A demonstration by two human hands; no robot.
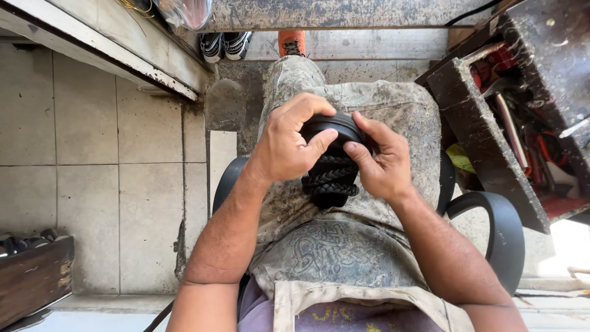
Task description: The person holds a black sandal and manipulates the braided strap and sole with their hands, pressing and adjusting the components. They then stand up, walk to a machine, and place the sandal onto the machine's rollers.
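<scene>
I sit with both hands over my lap, and between them is a black sandal (332, 161) with braided straps and a thick dark sole. My left hand (287, 140) wraps the sole's rounded end from the left, thumb pressed on the edge. My right hand (380, 161) grips the same end from the right, thumb and fingers on the sole rim. The braided straps hang below the hands, over my stained trousers (344, 246).
A dirty wooden tool box (476, 129) with red-handled tools stands at my right. The black chair arm (501, 233) curves at lower right. Shoes (224, 44) sit under a bench ahead. Tiled floor (92, 154) spreads left, with a wooden crate (34, 276) at lower left.
</scene>
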